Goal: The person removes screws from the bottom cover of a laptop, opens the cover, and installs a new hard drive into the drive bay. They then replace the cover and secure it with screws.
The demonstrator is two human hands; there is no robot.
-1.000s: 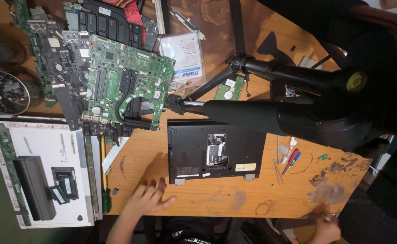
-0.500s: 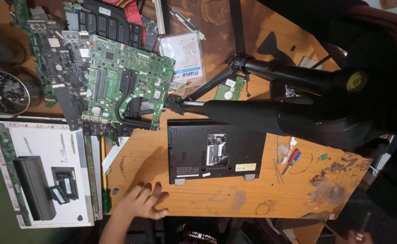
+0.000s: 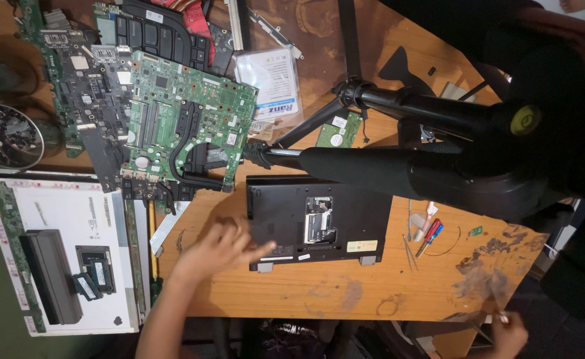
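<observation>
The left hand (image 3: 222, 247) lies with loose, spread fingers, grasping nothing, its fingertips touching the left edge of the black laptop base (image 3: 319, 221). The right hand (image 3: 507, 332) is far right of this base, at the table corner; I cannot tell if it grips something. Left of the base lies a white screen panel (image 3: 59, 256), above-left the green motherboard (image 3: 186, 126), right a small red-blue screwdriver (image 3: 429, 237).

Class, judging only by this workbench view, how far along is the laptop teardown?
Done: a green motherboard and a screen panel lie apart. In hand: the left hand reaches the black laptop base; the right hand is off the table edge. Left: that base looks closed.
</observation>
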